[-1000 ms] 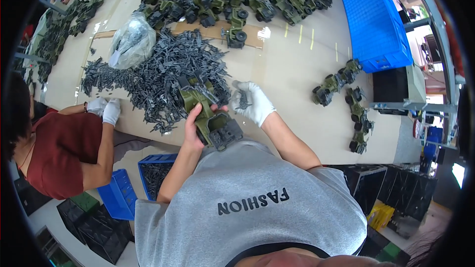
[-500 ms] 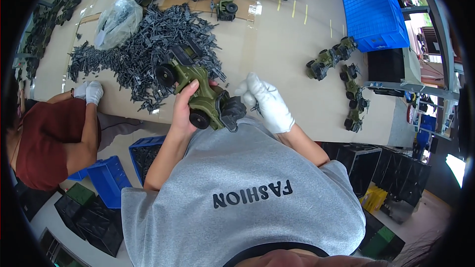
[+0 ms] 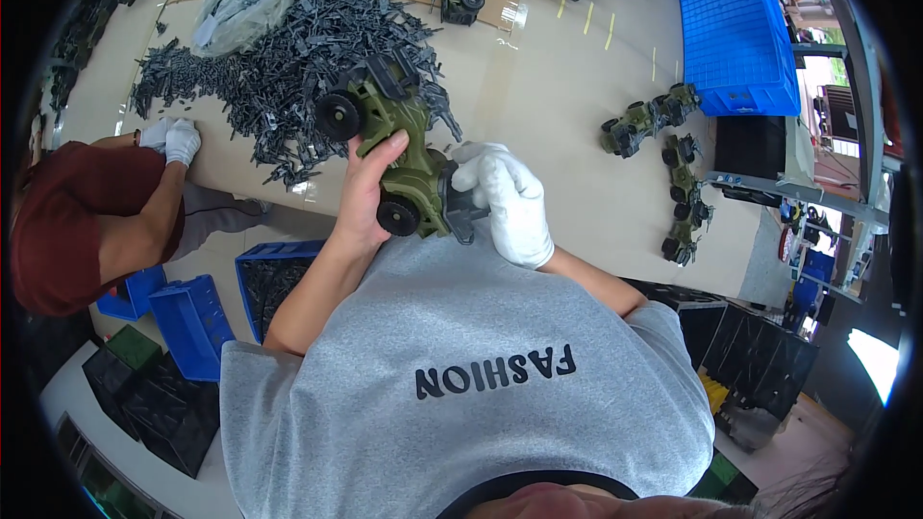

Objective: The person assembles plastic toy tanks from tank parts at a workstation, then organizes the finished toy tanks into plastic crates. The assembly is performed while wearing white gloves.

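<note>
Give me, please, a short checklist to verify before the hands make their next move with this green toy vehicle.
1. Left hand grips the green toy vehicle: ok.
2. Right hand wears a glove: ok.
3. Left hand wears a glove: not ok, it is bare.
4. Small part inside the right hand: cannot tell, hidden from view.
5. Co-worker's hands are away from the vehicle: ok, off to the left.

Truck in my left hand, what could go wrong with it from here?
The left hand alone clearly grips the truck, around its middle, so it might tip or slip. The gloved right hand is close against its grey end, so fabric could snag. A small piece dropped into the nearby pile might be hard to find.
</note>
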Available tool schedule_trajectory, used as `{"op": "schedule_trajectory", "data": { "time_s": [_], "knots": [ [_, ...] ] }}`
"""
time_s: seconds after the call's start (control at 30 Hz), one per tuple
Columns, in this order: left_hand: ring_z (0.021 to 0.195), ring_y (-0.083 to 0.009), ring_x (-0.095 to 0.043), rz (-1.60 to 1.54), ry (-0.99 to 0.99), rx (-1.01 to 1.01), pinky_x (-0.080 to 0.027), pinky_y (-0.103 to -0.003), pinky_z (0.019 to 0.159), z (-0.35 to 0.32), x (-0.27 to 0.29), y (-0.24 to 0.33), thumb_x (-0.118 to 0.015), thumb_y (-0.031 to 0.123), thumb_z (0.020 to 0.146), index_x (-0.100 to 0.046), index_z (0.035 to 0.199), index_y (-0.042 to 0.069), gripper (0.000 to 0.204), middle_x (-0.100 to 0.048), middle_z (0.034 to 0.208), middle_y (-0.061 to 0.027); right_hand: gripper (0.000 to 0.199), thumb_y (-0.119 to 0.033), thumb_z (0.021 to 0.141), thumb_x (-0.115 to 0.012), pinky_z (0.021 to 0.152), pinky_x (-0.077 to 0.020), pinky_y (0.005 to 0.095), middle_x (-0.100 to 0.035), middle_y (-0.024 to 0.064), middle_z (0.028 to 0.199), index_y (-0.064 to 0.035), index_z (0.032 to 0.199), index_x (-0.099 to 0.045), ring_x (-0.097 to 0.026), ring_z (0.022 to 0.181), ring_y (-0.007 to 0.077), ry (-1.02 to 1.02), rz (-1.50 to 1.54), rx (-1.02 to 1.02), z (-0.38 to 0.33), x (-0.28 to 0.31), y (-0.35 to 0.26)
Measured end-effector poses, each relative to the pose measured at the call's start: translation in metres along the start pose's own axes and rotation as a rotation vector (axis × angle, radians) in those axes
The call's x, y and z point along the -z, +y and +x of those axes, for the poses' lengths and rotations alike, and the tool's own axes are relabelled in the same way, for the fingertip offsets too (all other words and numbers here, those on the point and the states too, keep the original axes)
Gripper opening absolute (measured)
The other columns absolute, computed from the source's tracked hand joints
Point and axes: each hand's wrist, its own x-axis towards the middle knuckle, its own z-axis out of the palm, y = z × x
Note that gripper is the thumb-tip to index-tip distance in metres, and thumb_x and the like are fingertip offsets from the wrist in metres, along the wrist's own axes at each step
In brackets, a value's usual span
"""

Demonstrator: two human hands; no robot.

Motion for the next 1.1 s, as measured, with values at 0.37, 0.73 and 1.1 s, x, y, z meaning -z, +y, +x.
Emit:
{"op": "schedule_trajectory", "data": {
  "time_s": [0.37, 0.73, 1.1],
  "knots": [
    [0.106, -0.0173, -0.064, 0.233, -0.053, 0.074, -0.054, -0.032, 0.09, -0.023, -0.009, 0.005, -0.07, 0.005, 0.09, -0.046, 0.134, 0.002, 0.051, -0.062, 0.122, -0.0105, 0.073, -0.052, 0.108, -0.03, 0.121, -0.0253, 0.0365, -0.026, 0.0144, 0.162, 0.0008, 0.157, -0.019, -0.032, 0.147, 0.0233, -0.184, 0.498, -0.558, 0.004, 0.023, 0.033],
    [0.109, -0.0199, -0.064, 0.241, 0.009, 0.011, -0.054, -0.035, 0.092, -0.025, -0.002, -0.007, -0.069, -0.002, 0.089, -0.045, 0.133, 0.002, 0.051, -0.061, 0.124, -0.0127, 0.055, -0.047, 0.107, -0.038, 0.101, -0.0457, 0.0353, -0.062, 0.0101, 0.12, -0.0018, 0.133, -0.053, -0.059, 0.11, 0.0191, -0.026, 0.505, -0.323, -0.009, 0.009, 0.056],
    [0.112, -0.0194, -0.061, 0.229, 0.056, 0.048, -0.052, -0.035, 0.095, -0.012, -0.009, -0.015, -0.069, 0.002, 0.091, -0.043, 0.134, 0.002, 0.051, -0.06, 0.126, -0.0121, 0.055, -0.051, 0.107, -0.035, 0.1, -0.0457, 0.034, -0.06, 0.0069, 0.115, -0.0033, 0.129, -0.053, -0.057, 0.107, 0.0163, 0.03, 0.514, -0.343, -0.007, 0.014, 0.09]
  ]
}}
